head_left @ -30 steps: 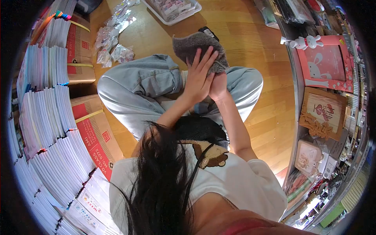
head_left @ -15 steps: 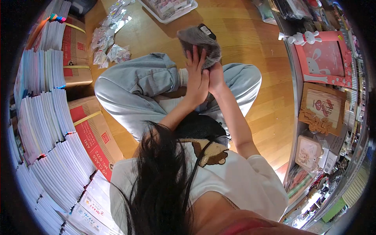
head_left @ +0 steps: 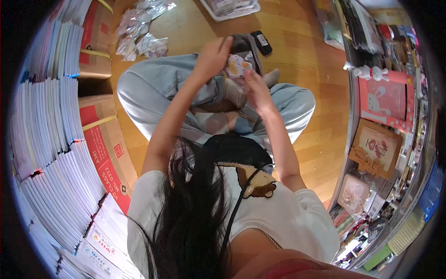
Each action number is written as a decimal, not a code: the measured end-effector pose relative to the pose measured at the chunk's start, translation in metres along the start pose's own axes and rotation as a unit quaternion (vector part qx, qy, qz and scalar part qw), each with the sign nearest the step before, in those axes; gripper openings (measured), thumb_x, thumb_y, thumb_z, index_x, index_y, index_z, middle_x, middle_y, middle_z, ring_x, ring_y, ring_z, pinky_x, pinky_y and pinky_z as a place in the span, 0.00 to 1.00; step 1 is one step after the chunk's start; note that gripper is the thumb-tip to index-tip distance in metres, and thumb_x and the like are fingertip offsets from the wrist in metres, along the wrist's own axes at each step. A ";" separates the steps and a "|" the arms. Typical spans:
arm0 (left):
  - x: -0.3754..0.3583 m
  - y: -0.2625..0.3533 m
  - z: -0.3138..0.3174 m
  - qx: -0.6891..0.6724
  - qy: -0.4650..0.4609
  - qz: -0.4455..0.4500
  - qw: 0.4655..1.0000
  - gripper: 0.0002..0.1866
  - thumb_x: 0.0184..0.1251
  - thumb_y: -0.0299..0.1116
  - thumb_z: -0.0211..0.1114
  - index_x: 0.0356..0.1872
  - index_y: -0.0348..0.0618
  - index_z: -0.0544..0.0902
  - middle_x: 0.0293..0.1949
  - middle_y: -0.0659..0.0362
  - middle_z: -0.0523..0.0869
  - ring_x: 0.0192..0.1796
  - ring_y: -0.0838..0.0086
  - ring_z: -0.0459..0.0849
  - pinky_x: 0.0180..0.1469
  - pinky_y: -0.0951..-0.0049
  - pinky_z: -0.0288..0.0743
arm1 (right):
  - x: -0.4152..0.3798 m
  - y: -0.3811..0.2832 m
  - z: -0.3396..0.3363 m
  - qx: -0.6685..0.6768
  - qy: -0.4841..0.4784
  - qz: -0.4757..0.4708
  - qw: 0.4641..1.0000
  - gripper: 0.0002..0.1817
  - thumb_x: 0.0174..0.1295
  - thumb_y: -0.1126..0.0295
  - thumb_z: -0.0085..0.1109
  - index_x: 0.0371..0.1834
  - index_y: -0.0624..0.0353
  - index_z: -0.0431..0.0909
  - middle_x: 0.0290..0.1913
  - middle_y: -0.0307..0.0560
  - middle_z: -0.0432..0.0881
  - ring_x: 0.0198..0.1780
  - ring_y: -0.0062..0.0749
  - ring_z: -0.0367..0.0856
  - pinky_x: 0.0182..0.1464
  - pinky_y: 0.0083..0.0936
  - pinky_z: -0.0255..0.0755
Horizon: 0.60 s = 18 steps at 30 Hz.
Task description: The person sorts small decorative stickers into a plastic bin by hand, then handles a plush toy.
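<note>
My left hand [head_left: 213, 58] is closed, its curled fingers at the left end of a small clear plastic packet [head_left: 238, 66] with white and orange pieces showing through. The other end is pinched between the thumb and fingers of my right hand [head_left: 259, 93]. Just beyond the packet is a grey fabric item [head_left: 242, 43], partly hidden by my left hand and the packet. A black tag [head_left: 262, 43] with a white label sits at its right side. Both hands are above my crossed legs, in light blue jeans [head_left: 160, 83].
Clear packets [head_left: 151, 45] lie on the wooden floor [head_left: 297, 51] at upper left. A white tray [head_left: 232, 17] stands ahead. Stacked notebooks [head_left: 46, 111] and cardboard boxes [head_left: 104, 139] line the left. A shelf on the right carries a pink rabbit frame [head_left: 385, 100] and a wooden frame [head_left: 376, 144].
My hands have parted from the grey fabric item they were pressing together. It now lies beyond them, and the small packet has come into view between my hands. The view has shifted slightly.
</note>
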State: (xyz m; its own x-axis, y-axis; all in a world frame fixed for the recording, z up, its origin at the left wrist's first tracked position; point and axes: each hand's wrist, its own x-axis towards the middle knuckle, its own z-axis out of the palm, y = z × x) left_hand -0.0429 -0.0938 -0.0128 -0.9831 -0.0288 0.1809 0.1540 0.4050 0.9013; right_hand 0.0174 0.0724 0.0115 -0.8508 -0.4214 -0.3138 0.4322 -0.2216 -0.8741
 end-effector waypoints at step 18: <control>-0.015 -0.022 -0.028 -0.311 0.030 -0.184 0.932 0.35 0.69 0.58 0.44 0.60 0.34 0.65 0.55 0.49 0.74 0.56 0.64 0.72 0.63 0.69 0.58 | 0.097 0.021 0.010 -0.420 0.047 -0.294 0.857 0.52 0.50 0.61 0.66 0.72 0.61 0.40 0.72 0.59 0.47 0.72 0.50 0.46 0.70 0.38 0.45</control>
State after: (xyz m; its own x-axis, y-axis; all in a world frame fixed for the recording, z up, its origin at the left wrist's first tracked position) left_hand -0.0288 -0.1278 -0.0248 -0.9764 -0.1194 -0.1802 -0.1460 -0.2505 0.9570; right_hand -0.0530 0.0179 -0.0336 -0.8850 -0.3724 0.2795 -0.4144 0.3563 -0.8374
